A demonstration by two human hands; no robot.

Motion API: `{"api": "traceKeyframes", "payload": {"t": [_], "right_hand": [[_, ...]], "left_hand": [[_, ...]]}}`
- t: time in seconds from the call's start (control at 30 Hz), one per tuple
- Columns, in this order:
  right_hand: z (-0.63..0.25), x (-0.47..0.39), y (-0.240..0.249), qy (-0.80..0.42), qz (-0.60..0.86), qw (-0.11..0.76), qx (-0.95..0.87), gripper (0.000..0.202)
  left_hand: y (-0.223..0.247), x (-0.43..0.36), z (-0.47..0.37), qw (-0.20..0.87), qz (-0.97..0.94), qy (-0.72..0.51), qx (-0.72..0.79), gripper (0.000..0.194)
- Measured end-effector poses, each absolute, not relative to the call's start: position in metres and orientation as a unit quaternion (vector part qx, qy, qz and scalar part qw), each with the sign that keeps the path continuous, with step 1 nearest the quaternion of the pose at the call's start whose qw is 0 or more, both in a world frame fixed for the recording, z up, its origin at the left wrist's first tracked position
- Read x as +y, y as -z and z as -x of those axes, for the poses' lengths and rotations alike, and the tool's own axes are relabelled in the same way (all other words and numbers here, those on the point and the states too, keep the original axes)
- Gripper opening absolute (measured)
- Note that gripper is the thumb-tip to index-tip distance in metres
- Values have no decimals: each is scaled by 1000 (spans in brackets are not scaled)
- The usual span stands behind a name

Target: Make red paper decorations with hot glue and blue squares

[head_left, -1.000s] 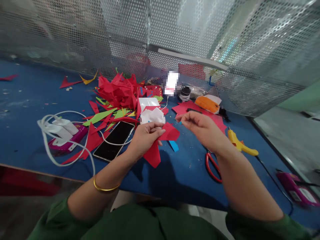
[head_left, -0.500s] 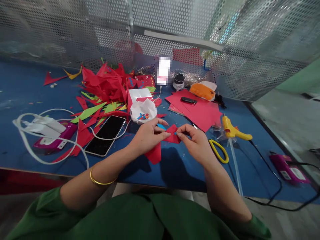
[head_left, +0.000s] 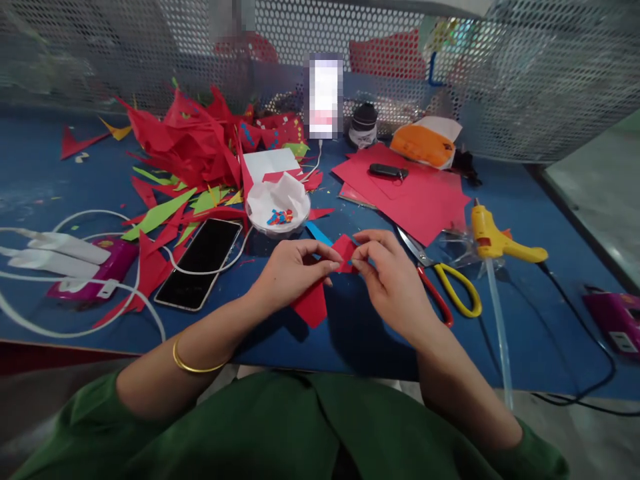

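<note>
My left hand (head_left: 293,270) is closed, thumb and fingers pinching a folded piece of red paper (head_left: 345,250) just above the table. Below that hand a wider red paper part (head_left: 311,308) sticks out; whether it belongs to the same piece I cannot tell. At the paper's right side my right hand (head_left: 390,280) is closed in a pinch, its fingertips against a tiny blue bit (head_left: 349,263) on the red surface. A blue strip (head_left: 319,233) lies just behind the paper. Farther back, a bowl (head_left: 257,220) lined with white tissue holds small blue and red bits (head_left: 280,217).
Scissors (head_left: 457,290) and a yellow glue gun (head_left: 495,240) lie to the right. A black phone (head_left: 203,263), white cables and a purple power strip (head_left: 117,263) are at left. Behind are a red paper scrap heap (head_left: 185,140), red sheets (head_left: 425,200) and a lit phone (head_left: 324,97).
The view has tipped downward, so things on the table appear higher and more of the scissors shows. Both hands stay at the red paper, the right fingertips still at the blue bit.
</note>
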State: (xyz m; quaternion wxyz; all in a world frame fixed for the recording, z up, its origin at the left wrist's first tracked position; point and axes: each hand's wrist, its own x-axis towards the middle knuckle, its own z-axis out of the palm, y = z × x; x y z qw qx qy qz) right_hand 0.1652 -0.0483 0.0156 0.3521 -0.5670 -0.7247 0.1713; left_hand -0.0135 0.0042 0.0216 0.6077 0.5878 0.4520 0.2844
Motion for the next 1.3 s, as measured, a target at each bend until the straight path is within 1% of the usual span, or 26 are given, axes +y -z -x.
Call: {"api": "traceKeyframes", "payload": {"t": [0.1,0.2,0.5,0.67,0.77,0.9,1.13,1.3], "right_hand": [[-162,-49,-15,-151,554,335,-747,16],[-161,-49,-15,-126,549,324,-760,16],[-159,-49,-11,-95,535,336,-769,16],[-160,-51,-12,-111,577,405,-700,11],[-159,-51,-14,-137,603,429,-658,7],[-155,-52,-16,-193,605,439,-636,8],[-153,-51,-13,-228,589,437,-640,13],[-158,-49,-16,-265,588,441,-624,12]], "left_hand": [[-20,4,15,607,-598,-277,444,14],[-18,3,17,600,-615,-269,435,13],[-16,3,19,573,-648,-257,431,13],[-17,2,19,577,-629,-265,449,18],[-18,2,19,573,-624,-276,454,21],[-17,1,20,577,-628,-282,440,20],[-18,-2,18,581,-629,-289,429,18],[-15,-1,19,591,-624,-288,421,19]]}}
